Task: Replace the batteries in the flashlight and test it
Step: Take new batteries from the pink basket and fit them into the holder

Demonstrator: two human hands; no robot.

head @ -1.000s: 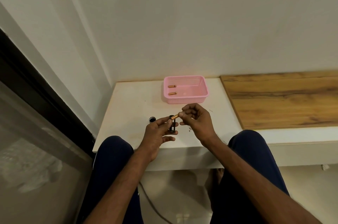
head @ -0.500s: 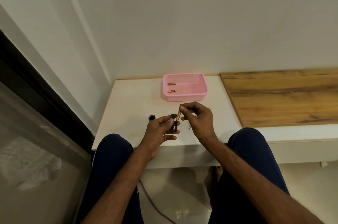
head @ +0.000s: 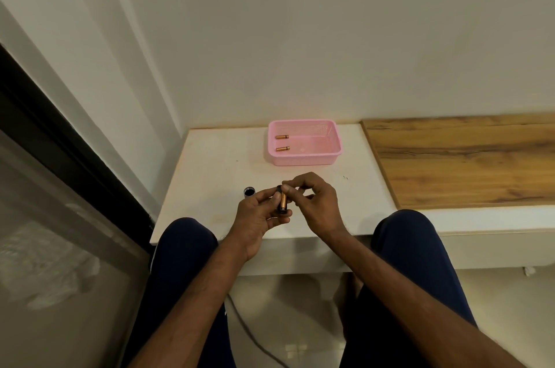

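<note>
My left hand (head: 258, 214) grips a small black battery holder (head: 280, 209) above the white table's front edge. A copper battery (head: 283, 201) lies lengthwise against the holder, and my right hand (head: 312, 197) pinches its upper end with thumb and forefinger. A black round flashlight part (head: 249, 191) stands on the table just left of my left hand. Two more copper batteries (head: 282, 136) (head: 283, 148) lie in the left part of a pink basket (head: 336, 139) farther back.
The white table (head: 216, 175) sits in a wall corner. A wooden board (head: 462, 163) adjoins it on the right. My knees (head: 186, 235) press against the table's front edge. A dark window frame (head: 60, 139) runs along the left.
My right hand has swung the battery from a slanted pose above the holder down to lie along it. Both hands have stayed in about the same place.
</note>
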